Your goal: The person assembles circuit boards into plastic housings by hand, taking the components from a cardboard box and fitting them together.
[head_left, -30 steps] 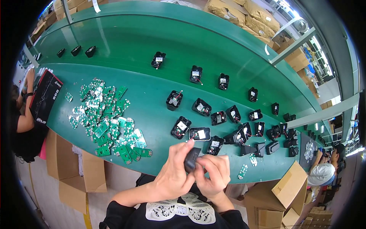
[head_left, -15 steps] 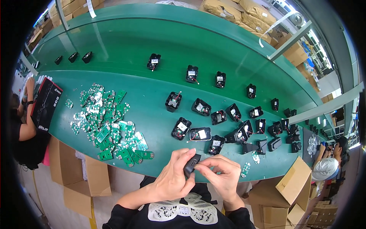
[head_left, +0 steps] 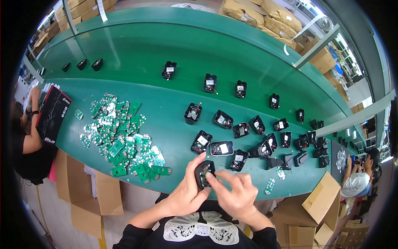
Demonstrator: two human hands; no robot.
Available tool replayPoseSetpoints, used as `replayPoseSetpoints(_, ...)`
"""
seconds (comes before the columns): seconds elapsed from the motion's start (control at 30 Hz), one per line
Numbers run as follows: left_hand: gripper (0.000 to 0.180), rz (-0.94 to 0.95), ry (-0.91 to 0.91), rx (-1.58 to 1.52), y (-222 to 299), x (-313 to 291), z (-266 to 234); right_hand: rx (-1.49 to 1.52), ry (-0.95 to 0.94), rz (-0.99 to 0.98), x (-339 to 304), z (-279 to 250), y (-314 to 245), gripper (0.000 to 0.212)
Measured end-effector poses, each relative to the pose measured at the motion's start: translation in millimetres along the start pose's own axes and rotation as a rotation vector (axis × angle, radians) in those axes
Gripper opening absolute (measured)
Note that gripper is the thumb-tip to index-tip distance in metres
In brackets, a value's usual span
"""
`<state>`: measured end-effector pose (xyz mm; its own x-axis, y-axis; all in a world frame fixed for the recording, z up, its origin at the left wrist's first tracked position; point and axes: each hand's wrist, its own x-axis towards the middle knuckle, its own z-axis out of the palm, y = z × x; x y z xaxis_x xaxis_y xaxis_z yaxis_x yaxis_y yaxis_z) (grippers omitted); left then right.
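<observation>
My left hand [head_left: 186,193] is closed around a black plastic housing [head_left: 200,171], held above the bench's near edge with its open side turned up. Inside the housing a green circuit board [head_left: 205,181] shows in part. The index finger of my right hand [head_left: 236,195] is stretched out and presses on that board, the other fingers loosely bent. My right hand grips nothing. Just beyond, several similar black housings [head_left: 201,141] with wires and white labels stand on the bench, and one pale-rimmed housing [head_left: 222,148] lies among them.
A heap of green circuit boards [head_left: 120,141] lies on the green bench [head_left: 166,97] at left. Two small boards [head_left: 269,186] lie near the right edge. Open cartons [head_left: 89,186] stand below. A black box [head_left: 53,114] is far left. People [head_left: 358,176] work at both sides.
The housing has turned so that its open side now faces up. My right hand has shifted from pinching its side to pressing a fingertip inside. The view has shifted slightly.
</observation>
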<state>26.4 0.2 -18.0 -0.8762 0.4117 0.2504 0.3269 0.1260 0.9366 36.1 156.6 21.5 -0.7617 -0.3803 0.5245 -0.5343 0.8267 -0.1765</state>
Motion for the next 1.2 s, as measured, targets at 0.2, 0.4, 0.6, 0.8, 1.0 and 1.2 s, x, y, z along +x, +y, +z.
replayPoseSetpoints(0.2, 0.064, -0.338, -0.081, -0.601, 1, 9, -14, 0.553, 0.096, 0.161, 2, 9, 17, 0.039)
replayPoseSetpoints(0.4, 0.051, -0.579, 0.009, -0.849, -21, 46, -51, 0.509, 0.136, 0.249, 5, 16, 25, 0.036)
replayPoseSetpoints(0.6, 0.037, -0.522, 0.586, 0.084, -170, 165, -247, 0.571, 0.014, 0.254, 19, 41, 23, 0.031)
replayPoseSetpoints(0.8, 0.043, -0.539, 0.591, 1.087, -230, 221, -300, 0.490, -0.419, -0.035, 60, 79, 32, 0.030)
replayPoseSetpoints(1.0, 0.051, -0.015, 0.568, 1.169, -181, 240, -311, 0.518, -0.579, -0.153, 114, 148, 17, 0.027)
replayPoseSetpoints(1.2, 0.054, 0.462, -0.481, 1.433, -177, 266, -221, 0.638, -0.816, -0.129, 125, 199, -13, 0.025)
